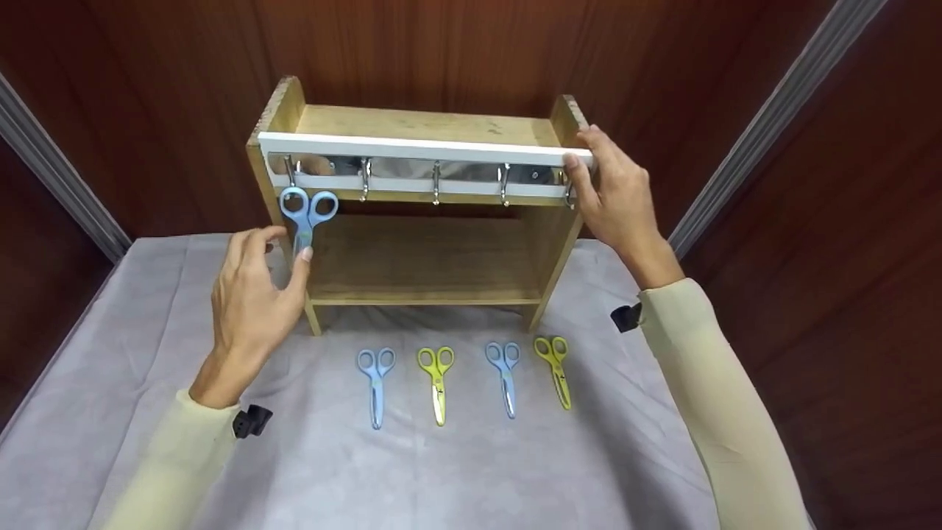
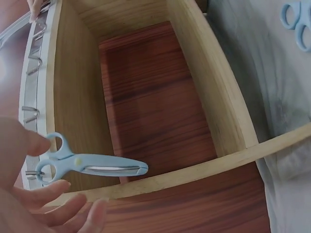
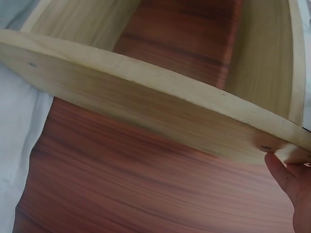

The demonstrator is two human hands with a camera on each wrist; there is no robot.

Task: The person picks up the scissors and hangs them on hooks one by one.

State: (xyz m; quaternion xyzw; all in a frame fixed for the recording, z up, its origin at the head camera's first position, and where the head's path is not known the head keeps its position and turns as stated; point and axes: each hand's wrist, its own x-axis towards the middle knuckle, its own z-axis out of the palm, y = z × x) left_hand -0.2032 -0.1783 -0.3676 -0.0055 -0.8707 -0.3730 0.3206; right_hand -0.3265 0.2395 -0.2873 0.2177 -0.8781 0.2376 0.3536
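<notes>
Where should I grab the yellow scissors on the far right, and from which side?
I'd pinch the yellow scissors by the closed blades, coming from above on your side. They lie flat with the blades pointing toward you and both loops toward the shelf, so that grip should leave the loops free.
</notes>
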